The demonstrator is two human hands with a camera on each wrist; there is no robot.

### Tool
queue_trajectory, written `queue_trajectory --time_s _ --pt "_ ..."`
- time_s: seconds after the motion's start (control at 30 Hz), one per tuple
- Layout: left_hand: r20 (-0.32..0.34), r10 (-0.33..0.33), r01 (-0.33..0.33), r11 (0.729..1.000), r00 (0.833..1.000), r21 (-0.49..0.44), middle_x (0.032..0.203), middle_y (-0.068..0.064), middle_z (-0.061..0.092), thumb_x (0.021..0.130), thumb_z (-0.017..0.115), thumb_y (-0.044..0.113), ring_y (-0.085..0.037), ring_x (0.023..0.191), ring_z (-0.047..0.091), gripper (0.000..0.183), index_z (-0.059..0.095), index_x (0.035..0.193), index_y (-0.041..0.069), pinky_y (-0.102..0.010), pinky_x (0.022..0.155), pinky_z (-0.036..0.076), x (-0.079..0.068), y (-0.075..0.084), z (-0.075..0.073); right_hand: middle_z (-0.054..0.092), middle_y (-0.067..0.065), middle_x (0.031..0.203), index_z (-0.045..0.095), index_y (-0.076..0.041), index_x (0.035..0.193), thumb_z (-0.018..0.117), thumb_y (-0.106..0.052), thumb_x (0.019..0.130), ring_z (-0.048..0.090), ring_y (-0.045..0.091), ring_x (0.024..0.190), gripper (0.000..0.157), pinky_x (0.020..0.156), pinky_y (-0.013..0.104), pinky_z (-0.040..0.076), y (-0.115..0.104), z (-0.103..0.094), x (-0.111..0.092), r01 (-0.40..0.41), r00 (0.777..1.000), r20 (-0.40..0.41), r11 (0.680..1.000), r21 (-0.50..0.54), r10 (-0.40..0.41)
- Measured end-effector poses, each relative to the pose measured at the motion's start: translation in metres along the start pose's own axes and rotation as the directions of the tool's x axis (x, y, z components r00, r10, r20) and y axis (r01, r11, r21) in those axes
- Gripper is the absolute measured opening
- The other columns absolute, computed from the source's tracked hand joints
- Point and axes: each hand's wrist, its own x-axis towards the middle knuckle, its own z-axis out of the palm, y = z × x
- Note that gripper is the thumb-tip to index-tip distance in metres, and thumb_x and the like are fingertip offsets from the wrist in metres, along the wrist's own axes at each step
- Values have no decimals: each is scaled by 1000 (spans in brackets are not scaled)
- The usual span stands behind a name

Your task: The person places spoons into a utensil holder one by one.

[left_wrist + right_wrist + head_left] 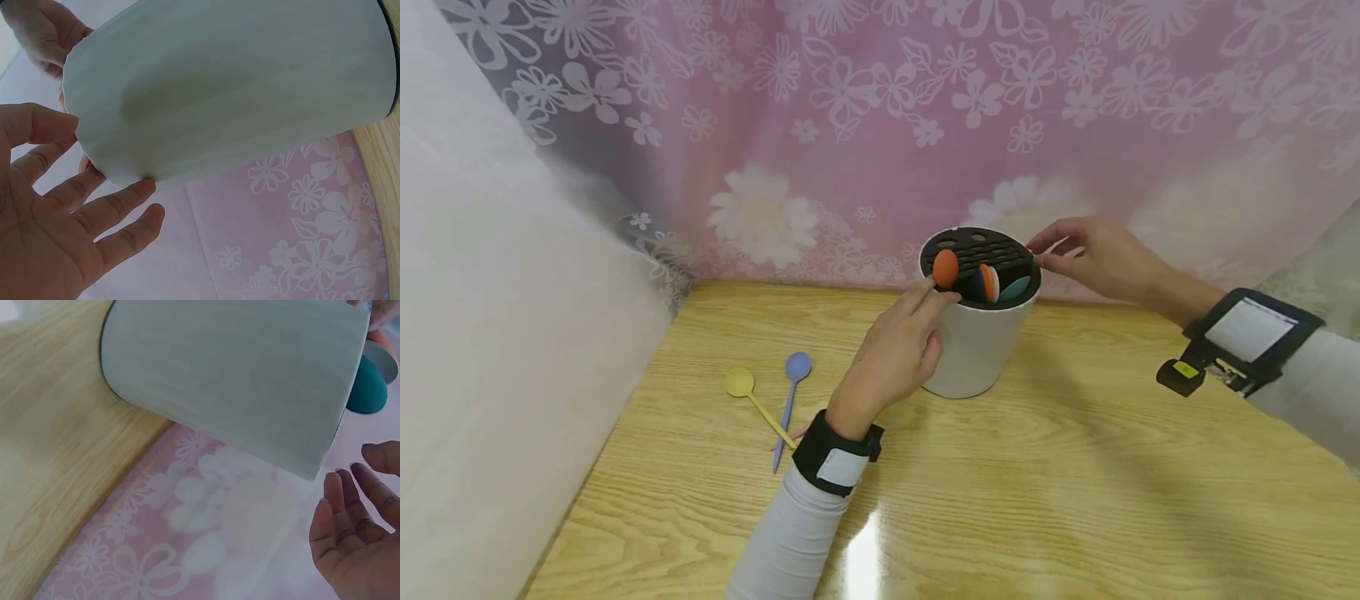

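Observation:
A white, round utensil holder [973, 354] with a black slotted top stands upright near the back of the table. My left hand [891, 350] touches its front left rim with spread fingers, close to an orange spoon head [946, 268] that sticks up. At the back right rim is my right hand [1105, 254], its fingers loosely bent and nothing held between them. Whether its fingertips touch the rim, I cannot tell. In the front opening sit a teal utensil head [369, 387] and orange, white and dark ones edge-on; their lower parts are hidden inside.
On the wooden table [1060, 483], left of my forearm, a yellow spoon [740, 383] lies across a blue spoon [797, 367]. A bit of something pink shows beside them, mostly hidden by my left wrist. A pink flowered curtain [865, 150] hangs behind the table.

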Motion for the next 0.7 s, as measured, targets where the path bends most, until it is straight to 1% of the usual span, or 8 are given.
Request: queue_trajectory --time_s 0.1,0.23,0.3,0.37,0.4,0.5,0.6,0.7 --pt "9 -19 19 999 1000 -27 150 -17 45 97 55 1 -30 139 46 41 56 137 9 -42 106 46 0 -1 0 62 21 131 66 -5 126 59 -23 102 60 42 117 31 93 57 48 2 1 7 -4 1000 -21 1000 22 4" --pt "19 -40 41 996 999 -77 151 -17 43 97 52 0 -30 140 44 38 56 134 9 -41 103 48 1 -1 0 54 18 145 62 -8 134 56 -29 104 51 43 131 38 104 64 40 10 8 15 -16 1000 -10 995 102 17" --pt "17 -45 46 995 999 -91 150 -17 43 97 50 -1 -29 138 46 37 57 132 9 -40 98 50 2 -1 0 47 14 152 59 -8 139 54 -28 105 45 38 138 40 110 55 39 19 17 19 -4 1000 13 980 201 1" --pt "9 -51 52 993 999 -106 148 -15 44 97 49 -2 -28 132 51 35 57 130 8 -38 94 51 2 -3 0 41 7 156 53 -13 146 50 -29 106 45 25 139 42 110 41 43 30 31 21 -2 999 47 932 362 -16" --pt "6 -55 55 992 998 -113 146 -14 45 98 48 -2 -27 127 54 34 57 129 8 -37 90 51 2 -4 0 40 5 157 50 -13 148 48 -27 107 45 18 139 43 108 34 44 36 40 21 13 998 51 887 462 -41" --pt "-2 -69 68 987 998 -148 146 -13 44 99 45 -3 -26 121 56 32 56 127 7 -35 81 49 2 -6 2 41 1 153 43 -12 153 43 -21 109 52 5 128 44 93 17 50 54 68 19 82 992 1 667 741 -124" --pt "-1 -75 74 979 997 -188 152 -14 42 99 43 -4 -26 133 51 32 54 127 6 -35 84 48 2 -9 5 46 1 145 48 -11 147 37 -15 109 57 7 122 39 91 21 52 60 91 15 183 979 -120 443 878 -166" --pt "-12 -75 71 977 997 -203 157 -15 38 99 42 -5 -24 142 42 34 51 131 4 -37 94 48 3 -12 7 52 2 133 55 -13 132 33 -12 106 59 11 114 34 90 21 53 54 105 14 264 965 -244 354 897 -101"
